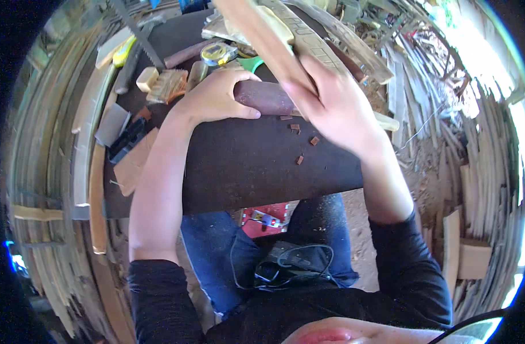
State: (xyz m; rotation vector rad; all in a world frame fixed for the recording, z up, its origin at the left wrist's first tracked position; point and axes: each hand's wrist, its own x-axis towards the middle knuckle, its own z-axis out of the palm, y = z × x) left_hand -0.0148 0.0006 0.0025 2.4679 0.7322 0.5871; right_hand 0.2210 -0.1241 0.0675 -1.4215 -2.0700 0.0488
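My left hand (214, 92) grips a dark reddish-brown, rounded wooden piece (261, 96) lying crosswise over the dark worktop (245, 160), fingers and thumb round its left end. My right hand (337, 109), slightly blurred, is closed round a long, pale-brown wooden stick (256, 31) slanting up beyond the top edge and crossing the rounded piece's right part. Several small reddish wood offcuts (297, 128) lie below the piece. Behind my hands are a tape measure (215, 53), a small green object (251, 64) and a carved wooden board (305, 37).
A wood-handled brush (165, 86), a saw (147, 46), a black tool (127, 140) and boards (93, 149) crowd the worktop's left side. Long timber stacks stand at left (44, 172) and right (474, 143). A power strip (265, 219) on a red board sits below, between my knees.
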